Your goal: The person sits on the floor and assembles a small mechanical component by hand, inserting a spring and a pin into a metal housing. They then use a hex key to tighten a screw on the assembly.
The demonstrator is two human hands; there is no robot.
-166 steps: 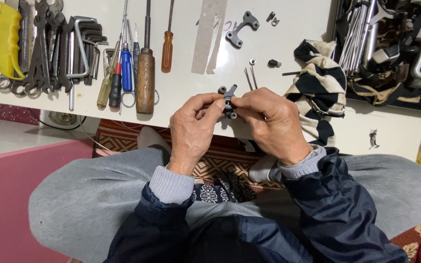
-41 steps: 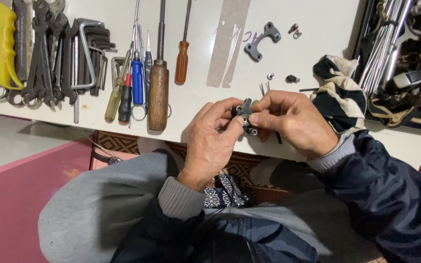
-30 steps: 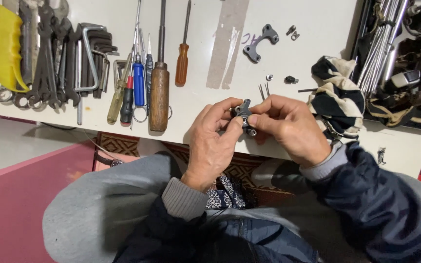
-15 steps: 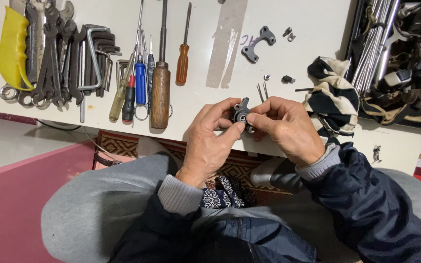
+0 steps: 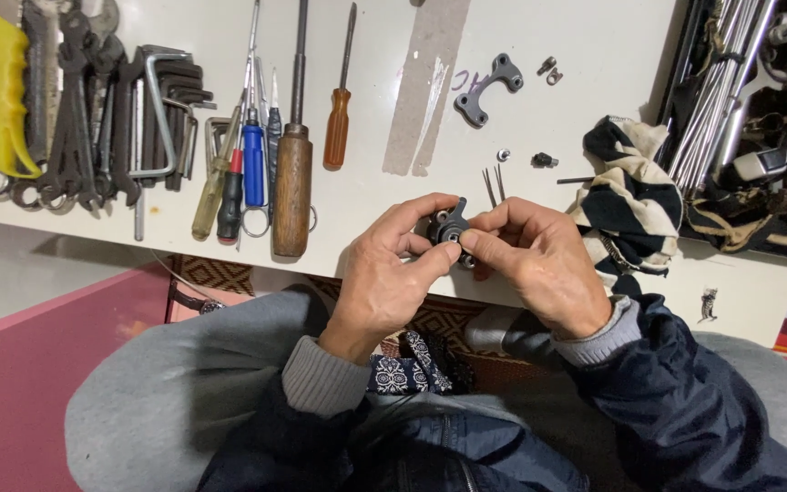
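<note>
Hands meet just above the near edge of the white table (image 5: 594, 36): left hand (image 5: 384, 273) and right hand (image 5: 539, 264) both pinch a small dark metal part (image 5: 448, 226) between fingertips, probably so it stays steady for close work. Screwdrivers (image 5: 293, 182) lie near, within reach.

A small dark grey metal bracket piece (image 5: 449, 227), with a round hole ringed in bright metal facing up, sits pinched between the fingertips of the left hand (image 5: 392, 273) and the right hand (image 5: 539, 260). It is held just above the near edge of the white worktable (image 5: 594, 118), tilted, partly hidden by the fingers.
</note>
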